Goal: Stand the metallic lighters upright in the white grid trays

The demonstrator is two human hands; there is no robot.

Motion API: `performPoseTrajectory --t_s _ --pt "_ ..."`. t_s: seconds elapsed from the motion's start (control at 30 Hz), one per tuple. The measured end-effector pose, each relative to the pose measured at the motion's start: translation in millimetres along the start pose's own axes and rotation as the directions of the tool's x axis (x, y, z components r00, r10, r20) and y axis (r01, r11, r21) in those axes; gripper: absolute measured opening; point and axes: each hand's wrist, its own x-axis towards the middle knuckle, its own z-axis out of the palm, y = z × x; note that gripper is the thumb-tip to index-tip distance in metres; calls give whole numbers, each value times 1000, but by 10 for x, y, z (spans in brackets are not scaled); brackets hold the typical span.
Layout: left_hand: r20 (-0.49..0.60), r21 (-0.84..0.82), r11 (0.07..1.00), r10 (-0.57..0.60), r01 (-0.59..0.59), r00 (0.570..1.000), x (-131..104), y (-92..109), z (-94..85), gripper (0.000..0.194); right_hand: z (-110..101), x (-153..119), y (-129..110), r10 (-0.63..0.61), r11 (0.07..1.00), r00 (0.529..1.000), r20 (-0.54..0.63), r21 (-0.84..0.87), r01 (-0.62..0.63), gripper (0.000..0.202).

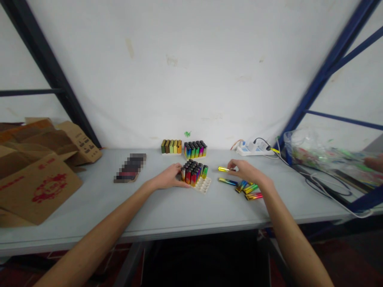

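A white holder tray [206,185] stands on the table with several upright black-topped lighters [191,170] in it. Bare holes show along its front right part. My left hand [172,177] grips the left side of this tray, thumb at the front and fingers behind. To the right, my right hand [243,169] pinches one shiny yellow lighter [223,169], which lies nearly level in the fingers. Just below that hand, several loose lighters lie on their sides, among them a blue-and-yellow lighter [228,181] and a red one [254,196].
Against the wall stand a full tray of multicoloured lighters [195,150] and a block of yellow and green ones [171,146]. A blurred phone-like slab [130,168] and open cardboard boxes [44,183] are at left. A power strip [254,148], cables and another person's hand [374,162] are at right.
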Motion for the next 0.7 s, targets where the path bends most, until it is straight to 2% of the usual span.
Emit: performPoseTrajectory --t_s 0.13,0.27,0.33,0.47,0.57,0.7 --pt "-7 2 1000 -29 29 1000 8 2 6 71 -41 -14 -57 -46 972 995 -84 226 64 25" --pt "-20 -12 999 -51 51 999 -2 36 -11 74 -45 2 -240 -110 849 989 -100 507 146 40" --pt "-29 -14 999 -50 49 998 -10 54 -22 74 -6 34 -352 -91 766 989 -118 626 145 42" --pt "-27 -1 999 -48 48 998 -23 78 -34 74 151 122 -512 27 614 984 -174 780 121 45" --pt "-23 21 999 -43 44 999 -24 81 -30 73 245 138 -589 53 496 990 -134 864 90 47" --pt "-12 48 999 -13 13 1000 -25 82 -28 66 266 83 -722 4 370 999 -34 929 30 45"
